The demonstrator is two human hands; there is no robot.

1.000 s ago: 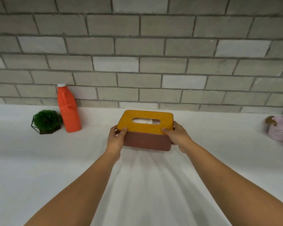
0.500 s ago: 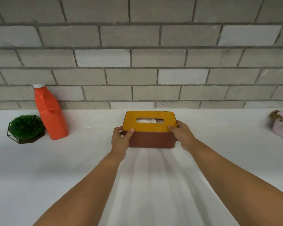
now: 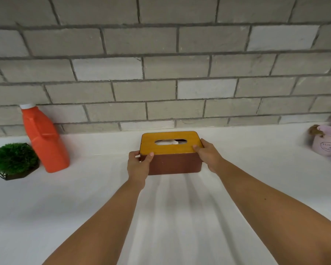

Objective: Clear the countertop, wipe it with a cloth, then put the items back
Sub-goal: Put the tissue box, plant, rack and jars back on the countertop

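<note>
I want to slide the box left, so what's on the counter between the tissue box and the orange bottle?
Nothing: in the head view, the white countertop is bare between the tissue box and the orange bottle.

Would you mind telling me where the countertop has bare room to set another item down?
Free: the wide strip between the orange bottle and the tissue box, the stretch between the box and the pink pot, and the near countertop beside the forearms. Crowded: the far left, where the green plant sits beside the bottle.
</note>
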